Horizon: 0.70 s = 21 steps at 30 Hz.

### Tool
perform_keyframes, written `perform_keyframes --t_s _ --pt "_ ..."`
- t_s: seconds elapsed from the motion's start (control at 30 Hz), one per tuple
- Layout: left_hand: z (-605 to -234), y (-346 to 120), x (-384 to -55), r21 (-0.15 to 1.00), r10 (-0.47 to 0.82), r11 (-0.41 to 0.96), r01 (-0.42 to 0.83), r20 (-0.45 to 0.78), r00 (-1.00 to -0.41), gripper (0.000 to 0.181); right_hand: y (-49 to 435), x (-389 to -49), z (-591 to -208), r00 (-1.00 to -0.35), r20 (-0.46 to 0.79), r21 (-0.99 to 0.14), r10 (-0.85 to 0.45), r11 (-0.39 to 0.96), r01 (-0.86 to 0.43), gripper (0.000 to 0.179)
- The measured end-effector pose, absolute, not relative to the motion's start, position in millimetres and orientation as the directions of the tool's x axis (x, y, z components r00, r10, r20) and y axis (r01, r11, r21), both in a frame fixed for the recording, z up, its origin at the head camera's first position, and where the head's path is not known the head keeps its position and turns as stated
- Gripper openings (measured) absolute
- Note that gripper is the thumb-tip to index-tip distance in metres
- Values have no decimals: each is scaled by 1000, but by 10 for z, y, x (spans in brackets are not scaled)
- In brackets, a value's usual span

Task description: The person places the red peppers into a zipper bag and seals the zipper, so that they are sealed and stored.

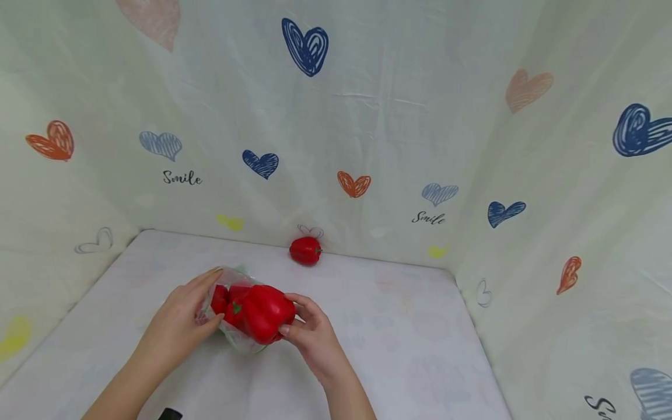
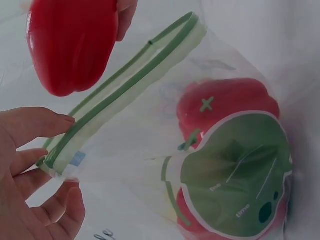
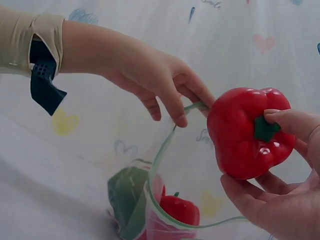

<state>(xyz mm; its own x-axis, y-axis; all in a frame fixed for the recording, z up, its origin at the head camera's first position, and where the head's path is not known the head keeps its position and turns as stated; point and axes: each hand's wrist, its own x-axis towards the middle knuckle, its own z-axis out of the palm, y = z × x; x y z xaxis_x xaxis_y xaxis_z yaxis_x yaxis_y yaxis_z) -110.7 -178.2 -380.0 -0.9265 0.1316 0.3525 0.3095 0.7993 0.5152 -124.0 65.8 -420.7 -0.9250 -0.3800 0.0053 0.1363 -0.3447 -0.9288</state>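
Observation:
My left hand (image 1: 181, 309) pinches the green-edged rim of a clear plastic zip bag (image 2: 125, 155), keeping its mouth apart. Inside the bag lie red bell peppers (image 2: 230, 97), partly covered by a green printed patch on its front. With thumb and fingers, my right hand (image 1: 317, 335) grips another red bell pepper (image 3: 245, 140) at the bag's mouth, the thumb by its green stem. In the head view this held pepper overlaps the bag and hides part of its contents.
One more red bell pepper (image 1: 304, 251) lies at the back edge of the white-covered table (image 1: 399, 326). Behind it hangs a pale curtain (image 1: 394, 134) printed with hearts, which also closes off both sides. A small black object (image 1: 170, 414) shows at the bottom edge.

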Motion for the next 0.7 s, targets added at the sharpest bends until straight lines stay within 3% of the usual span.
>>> perform_keyframes --t_s 0.7 --pt "-3833 -1786 -1100 510 148 795 329 363 -920 79 411 -1362 -4330 -896 -51 -970 -441 -192 150 44"
